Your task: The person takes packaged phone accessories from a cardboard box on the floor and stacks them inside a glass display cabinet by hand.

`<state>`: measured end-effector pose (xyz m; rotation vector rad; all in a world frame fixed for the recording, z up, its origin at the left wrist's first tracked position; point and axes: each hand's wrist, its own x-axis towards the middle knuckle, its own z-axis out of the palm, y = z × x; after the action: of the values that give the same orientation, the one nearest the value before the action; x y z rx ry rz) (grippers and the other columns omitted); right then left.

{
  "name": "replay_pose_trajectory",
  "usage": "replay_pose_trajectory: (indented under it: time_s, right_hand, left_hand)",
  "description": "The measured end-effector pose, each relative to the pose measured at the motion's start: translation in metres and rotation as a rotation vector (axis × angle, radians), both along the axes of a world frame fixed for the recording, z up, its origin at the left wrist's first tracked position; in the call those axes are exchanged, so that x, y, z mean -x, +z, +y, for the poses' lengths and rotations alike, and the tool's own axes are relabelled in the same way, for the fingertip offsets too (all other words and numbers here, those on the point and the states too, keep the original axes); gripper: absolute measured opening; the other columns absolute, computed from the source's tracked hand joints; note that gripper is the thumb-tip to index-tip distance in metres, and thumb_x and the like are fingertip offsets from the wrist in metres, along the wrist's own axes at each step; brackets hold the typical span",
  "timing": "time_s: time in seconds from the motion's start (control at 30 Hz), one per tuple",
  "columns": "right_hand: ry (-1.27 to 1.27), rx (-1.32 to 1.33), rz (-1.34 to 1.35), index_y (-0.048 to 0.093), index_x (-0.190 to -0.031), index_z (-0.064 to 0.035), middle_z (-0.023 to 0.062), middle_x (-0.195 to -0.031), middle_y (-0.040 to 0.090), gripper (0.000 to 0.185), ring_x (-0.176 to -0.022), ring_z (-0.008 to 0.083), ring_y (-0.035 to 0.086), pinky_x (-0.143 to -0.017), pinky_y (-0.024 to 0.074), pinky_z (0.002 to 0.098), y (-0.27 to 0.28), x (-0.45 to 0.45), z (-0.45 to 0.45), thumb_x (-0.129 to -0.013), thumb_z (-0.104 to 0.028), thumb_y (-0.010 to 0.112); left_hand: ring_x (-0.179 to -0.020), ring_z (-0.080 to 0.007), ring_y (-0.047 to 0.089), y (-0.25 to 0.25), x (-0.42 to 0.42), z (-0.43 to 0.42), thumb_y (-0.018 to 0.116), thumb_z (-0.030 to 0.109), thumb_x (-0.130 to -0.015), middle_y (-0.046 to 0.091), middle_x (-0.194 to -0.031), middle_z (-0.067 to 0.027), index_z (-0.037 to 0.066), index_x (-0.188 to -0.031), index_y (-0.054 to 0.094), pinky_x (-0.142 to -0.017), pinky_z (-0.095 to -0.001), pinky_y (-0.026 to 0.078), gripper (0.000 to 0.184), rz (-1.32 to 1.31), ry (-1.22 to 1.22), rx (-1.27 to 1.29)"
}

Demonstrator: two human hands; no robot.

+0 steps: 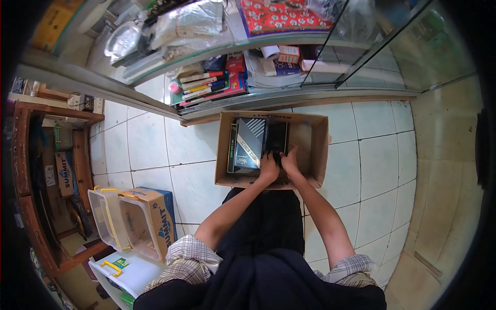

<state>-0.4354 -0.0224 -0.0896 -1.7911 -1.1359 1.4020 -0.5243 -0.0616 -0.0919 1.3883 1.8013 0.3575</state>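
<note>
An open cardboard box point(312, 150) sits on the floor right in front of me. On its left side lies a grey and black printed pack point(250, 142) with a pale diagonal band; it looks like a boxed notebook or thick book. Beside that pack, a black book-like item point(277, 135) stands or lies in the middle of the box; its exact kind does not show. My left hand point(268, 168) is closed at the near end of the black item. From the right, my right hand point(290, 161) grips the same end, fingertips partly hidden.
Beyond the box stands a glass display case point(206, 64) holding markers point(204, 85), papers and plastic-wrapped goods. To the left are clear plastic containers point(142, 227), a Summit carton point(163, 217), a white-lidded tub point(126, 266) and a wooden cabinet point(26, 170). White tiles point(336, 165) cover the floor.
</note>
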Motion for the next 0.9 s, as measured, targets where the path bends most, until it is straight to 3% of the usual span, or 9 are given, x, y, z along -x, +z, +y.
replay_pose_trajectory:
  time_s: [0.13,0.2,0.27,0.33,0.43,0.57,0.73,0.8,0.9]
  right_hand:
    - [-0.004,0.104,0.048,0.025,-0.119,-0.0029,0.017,-0.111,0.043,0.046,-0.104,0.0261,0.047,-0.087,0.0371,0.0335,0.078,-0.021,-0.005,-0.082,-0.005,0.052]
    - [-0.001,0.166,0.228,0.025,-0.122,-0.0079,0.0126,-0.102,0.049,0.047,-0.09,0.0189,0.052,-0.077,0.044,0.0336,0.085,-0.039,-0.008,-0.084,-0.011,0.052]
    - [-0.023,0.21,0.418,0.025,-0.123,-0.0109,0.0103,-0.1,0.051,0.046,-0.085,0.0177,0.054,-0.069,0.0459,0.0362,0.158,-0.045,-0.016,-0.085,-0.014,0.052]
    - [0.043,0.2,0.454,0.023,-0.124,-0.0103,0.0104,-0.104,0.049,0.047,-0.091,0.0195,0.053,-0.074,0.0455,0.0368,0.227,-0.047,-0.026,-0.086,-0.016,0.052]
    - [0.128,0.044,0.605,0.021,-0.126,-0.01,0.0105,-0.113,0.045,0.051,-0.103,0.0201,0.048,-0.086,0.0429,0.0379,0.302,-0.047,-0.043,-0.086,-0.017,0.052]
    - [0.331,-0.096,0.686,0.015,-0.132,-0.0105,0.0103,-0.116,0.045,0.063,-0.106,0.0192,0.047,-0.086,0.0442,0.038,0.406,-0.042,-0.061,-0.084,-0.016,0.056]
    - [0.576,-0.567,0.682,0.016,-0.135,-0.0046,0.0127,-0.117,0.039,0.073,-0.105,0.0222,0.048,-0.082,0.0479,0.039,0.517,-0.021,-0.049,-0.079,-0.012,0.062]
    - [0.568,-0.773,0.535,0.025,-0.131,0.0018,0.0142,-0.117,0.042,0.065,-0.103,0.02,0.05,-0.082,0.0479,0.0323,0.554,-0.01,-0.023,-0.079,-0.012,0.062]
    - [0.656,-0.973,0.644,0.035,-0.124,0.0028,0.0123,-0.112,0.048,0.052,-0.097,0.0178,0.053,-0.083,0.0477,0.0307,0.611,0.015,0.018,-0.081,-0.014,0.06]
  left_hand:
    - [-0.112,-0.0407,0.035,0.06,0.008,-0.015,0.058,0.016,-0.078,0.031,-0.123,-0.0263,-0.001,-0.122,0.036,-0.097,-0.0429,0.029,0.052,-0.013,-0.08,-0.31]
    - [-0.117,-0.0369,0.033,0.092,0.01,-0.02,0.06,0.025,-0.08,0.032,-0.123,-0.023,-0.001,-0.127,0.03,-0.099,-0.0387,0.028,0.062,-0.244,0.023,-0.427]
    - [-0.12,-0.032,0.031,0.146,0.015,-0.026,0.062,0.029,-0.08,0.032,-0.125,-0.021,-0.001,-0.131,0.024,-0.1,-0.0371,0.026,0.07,-0.385,0.096,-0.354]
    - [-0.121,-0.0258,0.032,0.192,0.023,-0.03,0.066,0.024,-0.078,0.028,-0.131,-0.0186,-0.002,-0.134,0.018,-0.097,-0.0343,0.031,0.078,-0.457,0.092,-0.321]
    - [-0.108,-0.0203,0.048,0.264,0.034,-0.043,0.07,0.013,-0.073,0.019,-0.135,-0.0159,-0.002,-0.136,0.009,-0.088,-0.0263,0.043,0.089,-0.954,0.019,-0.458]
    - [-0.117,-0.019,0.039,0.345,0.056,-0.053,0.065,0.005,-0.076,0.017,-0.14,-0.0074,0.005,-0.138,0.012,-0.089,-0.0295,0.042,0.082,-0.889,-0.104,-0.657]
    - [-0.12,-0.019,0.035,0.458,0.079,-0.029,0.064,0.007,-0.077,0.025,-0.139,-0.0113,0.004,-0.137,0.017,-0.093,-0.0303,0.04,0.076,-0.782,-0.207,-1.029]
    - [-0.116,-0.0175,0.04,0.509,0.088,-0.011,0.063,0.007,-0.078,0.033,-0.134,-0.013,0.002,-0.136,0.02,-0.091,-0.0293,0.041,0.073,-0.614,-0.172,-1.166]
    - [-0.096,-0.0106,0.05,0.572,0.096,0.031,0.059,0.005,-0.081,0.051,-0.113,-0.0127,-0.002,-0.133,0.026,-0.082,-0.0249,0.045,0.062,-0.649,-0.192,-1.412]
